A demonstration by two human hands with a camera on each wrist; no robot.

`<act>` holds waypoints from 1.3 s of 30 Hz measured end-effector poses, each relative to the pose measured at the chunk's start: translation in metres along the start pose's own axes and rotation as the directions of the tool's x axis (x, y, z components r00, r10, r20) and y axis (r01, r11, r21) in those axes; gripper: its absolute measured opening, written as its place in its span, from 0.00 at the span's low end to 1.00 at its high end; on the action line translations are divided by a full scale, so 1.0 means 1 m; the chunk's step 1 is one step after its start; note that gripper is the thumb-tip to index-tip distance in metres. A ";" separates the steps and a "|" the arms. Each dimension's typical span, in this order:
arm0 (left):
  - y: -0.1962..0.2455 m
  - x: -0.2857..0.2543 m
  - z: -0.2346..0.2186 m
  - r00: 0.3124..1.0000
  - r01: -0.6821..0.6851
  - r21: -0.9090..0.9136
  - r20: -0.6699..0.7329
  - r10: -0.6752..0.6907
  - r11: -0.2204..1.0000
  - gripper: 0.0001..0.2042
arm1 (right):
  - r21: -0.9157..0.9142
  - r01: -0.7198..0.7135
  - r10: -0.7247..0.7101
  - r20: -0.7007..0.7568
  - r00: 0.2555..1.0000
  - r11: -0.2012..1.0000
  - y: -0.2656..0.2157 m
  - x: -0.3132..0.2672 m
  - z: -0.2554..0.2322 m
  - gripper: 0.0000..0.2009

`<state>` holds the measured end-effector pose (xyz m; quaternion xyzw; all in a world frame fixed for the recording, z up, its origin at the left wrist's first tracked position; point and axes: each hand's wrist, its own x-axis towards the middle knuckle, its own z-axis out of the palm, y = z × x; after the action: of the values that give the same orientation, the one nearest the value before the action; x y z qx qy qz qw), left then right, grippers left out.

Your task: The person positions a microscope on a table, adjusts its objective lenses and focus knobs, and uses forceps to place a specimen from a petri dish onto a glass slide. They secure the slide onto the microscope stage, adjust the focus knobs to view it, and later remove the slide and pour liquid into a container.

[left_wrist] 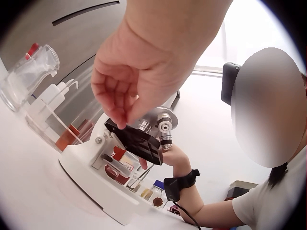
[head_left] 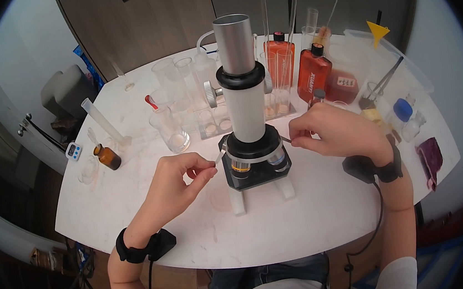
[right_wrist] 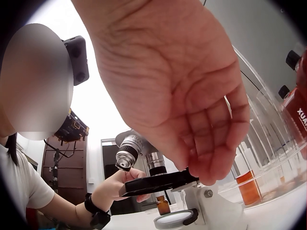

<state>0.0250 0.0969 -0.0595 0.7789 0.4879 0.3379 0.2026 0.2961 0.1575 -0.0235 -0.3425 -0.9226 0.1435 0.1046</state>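
Note:
A white microscope (head_left: pixel 246 109) with a silver top tube stands on the table, its objective lenses (head_left: pixel 240 168) above the black stage (head_left: pixel 254 181). At the stage's left edge my left hand (head_left: pixel 177 183) pinches the end of a thin pale strip (head_left: pixel 220 156) between thumb and index finger. On the opposite side, my right hand (head_left: pixel 328 132) pinches a thin dark strip (head_left: pixel 285 139) beside the stage. In the right wrist view, the right fingertips (right_wrist: pixel 207 178) are right at the stage's back corner. Below the stage sits a round mirror (right_wrist: pixel 172 219).
Behind the microscope is a rack (head_left: pixel 208 131) of glassware. Red bottles (head_left: pixel 314 72) stand at the back right. A glass beaker (head_left: pixel 177 138), brown bottle (head_left: pixel 108 156), timer (head_left: pixel 74 151) and glass cylinder (head_left: pixel 104 120) are on the left. A purple cloth (head_left: pixel 430 160) lies right.

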 end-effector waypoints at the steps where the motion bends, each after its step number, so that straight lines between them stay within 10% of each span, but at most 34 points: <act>1: -0.001 0.001 0.000 1.000 0.000 -0.002 -0.009 0.000 1.000 0.05 | 0.010 -0.003 0.003 -0.005 1.000 1.000 0.002 0.001 0.000 0.05; 21: -0.009 -0.008 0.002 0.985 -0.166 0.237 0.006 0.170 0.957 0.05 | 0.012 -0.008 0.007 0.005 1.000 1.000 -0.006 0.001 0.008 0.07; 29: -0.001 -0.011 0.012 0.948 -0.243 0.363 -0.106 0.300 0.899 0.05 | -0.238 0.067 -0.079 -0.042 0.996 0.969 -0.023 0.004 0.007 0.06; 39: 0.003 -0.016 0.007 0.944 -0.315 0.526 0.084 0.320 0.790 0.14 | -0.444 0.025 -0.086 -0.119 0.989 0.895 -0.031 -0.004 0.031 0.04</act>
<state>0.0268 0.0811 -0.0674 0.8733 0.4255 0.2223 -0.0835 0.2715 0.1260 -0.0427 -0.3398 -0.9312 -0.0961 0.0908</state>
